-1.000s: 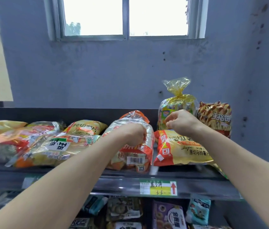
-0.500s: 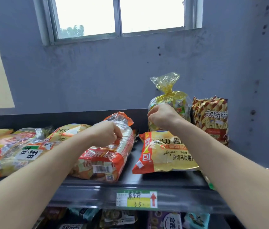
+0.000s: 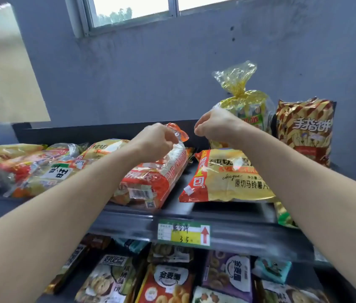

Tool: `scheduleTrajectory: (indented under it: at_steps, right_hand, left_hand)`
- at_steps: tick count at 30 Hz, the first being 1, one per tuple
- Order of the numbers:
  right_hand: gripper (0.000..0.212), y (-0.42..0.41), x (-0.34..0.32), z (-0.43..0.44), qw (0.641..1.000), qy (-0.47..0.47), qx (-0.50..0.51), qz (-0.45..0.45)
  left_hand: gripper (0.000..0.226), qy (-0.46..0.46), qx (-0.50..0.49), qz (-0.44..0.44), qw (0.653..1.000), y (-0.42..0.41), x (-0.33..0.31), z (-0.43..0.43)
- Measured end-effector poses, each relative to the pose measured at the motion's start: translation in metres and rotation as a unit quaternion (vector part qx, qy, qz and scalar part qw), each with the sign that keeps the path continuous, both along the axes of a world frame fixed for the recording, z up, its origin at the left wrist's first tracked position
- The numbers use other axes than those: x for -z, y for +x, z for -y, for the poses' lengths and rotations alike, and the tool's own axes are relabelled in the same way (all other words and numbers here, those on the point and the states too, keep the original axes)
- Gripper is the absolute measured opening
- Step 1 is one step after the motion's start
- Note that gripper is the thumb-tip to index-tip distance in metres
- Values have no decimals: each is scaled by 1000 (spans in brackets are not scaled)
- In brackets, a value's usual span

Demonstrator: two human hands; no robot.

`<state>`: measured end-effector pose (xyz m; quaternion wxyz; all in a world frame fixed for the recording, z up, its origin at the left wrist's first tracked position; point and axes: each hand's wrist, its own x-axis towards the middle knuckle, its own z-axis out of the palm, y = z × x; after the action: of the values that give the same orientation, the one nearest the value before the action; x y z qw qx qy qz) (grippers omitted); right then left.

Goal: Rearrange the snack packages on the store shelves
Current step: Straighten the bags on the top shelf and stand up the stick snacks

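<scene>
My left hand point(image 3: 155, 139) grips the crinkled upper end of an orange-and-clear snack package point(image 3: 150, 182) lying tilted on the top shelf point(image 3: 238, 235). To its right, my right hand point(image 3: 216, 125) hovers with curled fingers just above the top edge of a flat yellow chip bag point(image 3: 227, 178). That hand is in front of a tied yellow plastic bag point(image 3: 244, 106). Whether it holds anything is hidden. A brown striped biscuit pack point(image 3: 306, 130) stands at the far right.
Several yellow and orange bags point(image 3: 30, 167) are piled on the left of the top shelf. A green-and-yellow price tag point(image 3: 183, 232) hangs on the shelf's front edge. The shelf below point(image 3: 172, 278) is packed with cookie packs. A grey wall and window are behind.
My left hand has slid up to the orange package's top end, and the package's lower end now sits farther from the chip bag. My right hand stays above the chip bag.
</scene>
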<state>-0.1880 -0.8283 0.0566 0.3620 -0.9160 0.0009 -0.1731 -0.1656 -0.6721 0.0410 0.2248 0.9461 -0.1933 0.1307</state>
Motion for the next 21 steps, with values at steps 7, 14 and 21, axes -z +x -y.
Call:
scheduleTrajectory:
  at_steps: [7,14,21]
  right_hand:
    - [21,-46,6,-22,999,-45,-24,-9]
    - [14,-107,23,-83,998,-48,-29,-17]
    - [12,-138,46,-153,996,-68,0,-50]
  left_hand:
    - [24,-32,48,-6,998,-40,7,-20]
    - [24,-46,117,-14,992,-92,22,-72]
    - [23,-82,141,10,987,-120,31,-146]
